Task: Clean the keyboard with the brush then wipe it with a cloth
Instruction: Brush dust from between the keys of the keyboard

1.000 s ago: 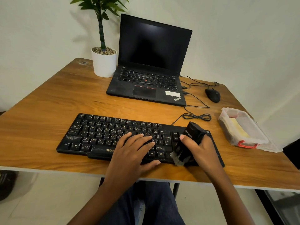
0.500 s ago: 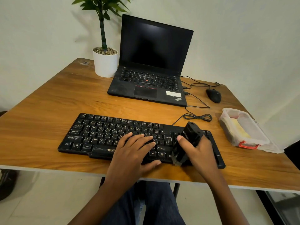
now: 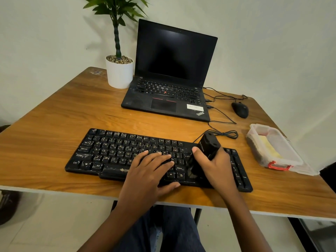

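A dusty black keyboard (image 3: 116, 153) lies along the near edge of the wooden table (image 3: 54, 113). My left hand (image 3: 149, 171) rests flat on its middle keys, fingers spread, holding it down. My right hand (image 3: 216, 166) is closed around a black block-shaped brush (image 3: 209, 144), which tilts with its bristle end down on the keys between the main block and the number pad. A yellow cloth (image 3: 271, 148) lies inside a clear plastic box (image 3: 291, 160) at the right.
A black laptop (image 3: 171, 77) stands open behind the keyboard, with a white potted plant (image 3: 119, 71) to its left. A black mouse (image 3: 240, 110) and coiled cables (image 3: 227, 133) lie at the back right. The table's front edge runs just under my wrists.
The brush in my right hand has shifted slightly left and away over the right part of the keyboard. My left hand has stayed in place on the keys.
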Demonstrator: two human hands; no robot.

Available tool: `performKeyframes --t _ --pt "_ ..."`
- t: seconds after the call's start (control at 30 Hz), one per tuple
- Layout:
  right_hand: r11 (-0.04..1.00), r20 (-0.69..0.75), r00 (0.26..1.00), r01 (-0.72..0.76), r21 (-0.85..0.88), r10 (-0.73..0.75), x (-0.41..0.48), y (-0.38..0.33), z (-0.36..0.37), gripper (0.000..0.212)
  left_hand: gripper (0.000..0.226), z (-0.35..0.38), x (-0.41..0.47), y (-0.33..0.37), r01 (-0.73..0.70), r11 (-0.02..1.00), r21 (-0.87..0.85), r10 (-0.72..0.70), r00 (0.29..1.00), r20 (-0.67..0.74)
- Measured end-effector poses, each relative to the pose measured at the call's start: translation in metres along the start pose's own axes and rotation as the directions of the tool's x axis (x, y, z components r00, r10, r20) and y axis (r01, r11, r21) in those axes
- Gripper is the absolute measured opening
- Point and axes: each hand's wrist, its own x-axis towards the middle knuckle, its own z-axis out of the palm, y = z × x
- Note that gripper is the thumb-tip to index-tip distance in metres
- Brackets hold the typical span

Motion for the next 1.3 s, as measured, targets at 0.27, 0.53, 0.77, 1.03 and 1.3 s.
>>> performKeyframes --t 0.27,0.53,0.77,1.03,1.3 --pt "0.995 -0.109 0.991 -0.075 0.060 0.082 0.012 0.005 -0.008 0.010 0.053 -0.001 0.000 0.000 0.006 1.000 0.000 -0.006 1.000 0.012" --pt "0.990 -0.061 0.995 -0.072 0.123 0.080 0.009 0.008 -0.002 0.014 0.053 -0.002 0.000 -0.001 0.029 1.000 0.006 -0.029 1.000 -0.004" --pt "0.998 -0.079 0.996 -0.024 0.058 0.029 0.019 0.004 0.005 0.018 0.052 -0.002 0.000 -0.002 0.015 1.000 0.017 -0.015 1.000 -0.018" --pt "0.989 0.095 0.986 -0.143 0.042 0.138 0.029 0.001 -0.006 0.015 0.052 -0.004 0.001 -0.001 0.004 1.000 0.017 -0.004 1.000 -0.019" --pt "0.998 -0.082 0.995 -0.063 0.007 0.063 0.043 0.001 0.008 0.016 0.051 -0.003 0.000 -0.002 0.010 1.000 0.010 -0.010 1.000 -0.020"
